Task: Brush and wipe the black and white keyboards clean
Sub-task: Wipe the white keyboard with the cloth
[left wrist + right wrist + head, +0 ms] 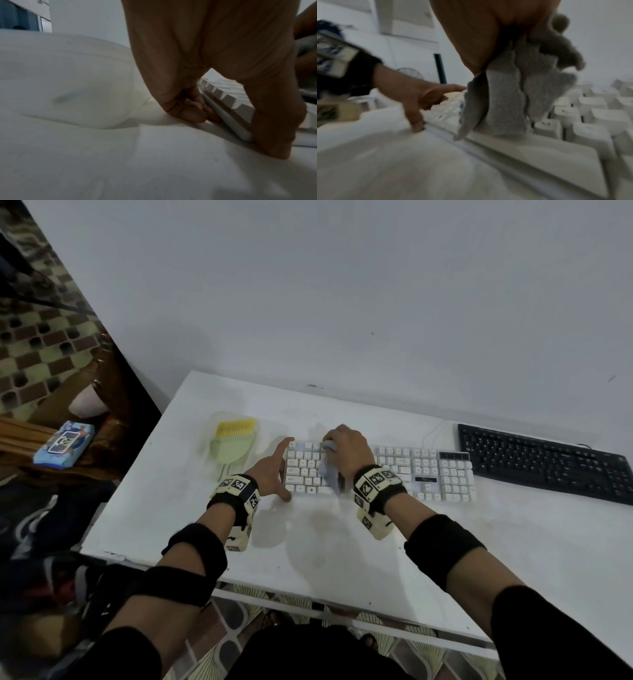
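Note:
The white keyboard (394, 470) lies mid-table, with the black keyboard (544, 463) to its right. My left hand (279, 470) holds the white keyboard's left end, thumb at the front corner and index finger stretched toward the back corner. In the left wrist view the other fingers (188, 112) curl against the keyboard's side (228, 97). My right hand (346, 453) grips a crumpled pale blue-grey cloth (329, 470) and presses it on the left-side keys. In the right wrist view the cloth (513, 94) hangs from the palm onto the keys (590, 121).
A green dustpan with a yellow brush (234, 443) lies in a clear tray left of the white keyboard. A blue wipes pack (63, 443) sits on a wooden surface off the table's left. The table's front edge (308, 597) is close to my body; a wall stands behind.

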`<state>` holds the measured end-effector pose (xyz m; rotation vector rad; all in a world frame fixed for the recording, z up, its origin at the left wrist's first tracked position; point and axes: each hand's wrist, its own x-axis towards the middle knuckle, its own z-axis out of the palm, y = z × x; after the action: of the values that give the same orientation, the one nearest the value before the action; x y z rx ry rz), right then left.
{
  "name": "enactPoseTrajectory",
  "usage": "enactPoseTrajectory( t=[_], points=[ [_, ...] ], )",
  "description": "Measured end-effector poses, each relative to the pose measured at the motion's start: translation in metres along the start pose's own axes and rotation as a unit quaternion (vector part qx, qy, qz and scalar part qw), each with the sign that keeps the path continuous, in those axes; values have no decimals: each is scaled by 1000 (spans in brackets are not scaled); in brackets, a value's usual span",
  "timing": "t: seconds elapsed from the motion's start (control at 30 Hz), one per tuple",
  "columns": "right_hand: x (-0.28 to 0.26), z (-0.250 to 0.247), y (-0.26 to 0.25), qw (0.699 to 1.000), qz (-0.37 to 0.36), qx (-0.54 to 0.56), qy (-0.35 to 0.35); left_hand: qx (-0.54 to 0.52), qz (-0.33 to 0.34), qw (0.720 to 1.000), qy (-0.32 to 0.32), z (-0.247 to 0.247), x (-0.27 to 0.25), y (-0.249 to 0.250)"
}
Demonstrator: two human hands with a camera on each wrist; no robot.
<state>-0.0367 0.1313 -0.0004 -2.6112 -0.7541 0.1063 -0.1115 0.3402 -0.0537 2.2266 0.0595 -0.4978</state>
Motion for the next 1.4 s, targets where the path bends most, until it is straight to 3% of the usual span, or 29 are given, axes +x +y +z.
enactPoseTrajectory(
  t=[0.2,0.3,0.37,0.43,0.53,0.77,0.87,1.07,1.23,1.4],
  points=[
    [-44,19,0,989,-93,-69,-91,0,-5,1000,1,1,1,-1],
    [-52,16,3,985,-84,-60,-140,-1,-5,1000,2,2,1,0],
    [-42,8,2,992,-37,-3,-123,-4,-8,1000,1,1,0,-1],
    [-25,-1,2,997,-5,52,-60,-2,-11,1000,-1,1,1,-1],
    [-8,-5,4,999,3,45,0,0,-15,1000,-2,0,1,-1],
    [-48,14,15,994,-67,-21,-85,-2,-9,1000,-1,1,1,0],
    [-57,11,21,992,-49,1,-119,-1,-9,1000,0,1,1,-1],
    [-13,-18,17,998,31,57,4,4,-5,1000,-1,0,1,-1],
    [-32,-2,13,997,-20,-31,-67,4,-3,1000,-2,0,0,2],
    [-65,7,23,988,-56,-22,-144,3,-9,1000,-2,0,1,-1]
  ],
)
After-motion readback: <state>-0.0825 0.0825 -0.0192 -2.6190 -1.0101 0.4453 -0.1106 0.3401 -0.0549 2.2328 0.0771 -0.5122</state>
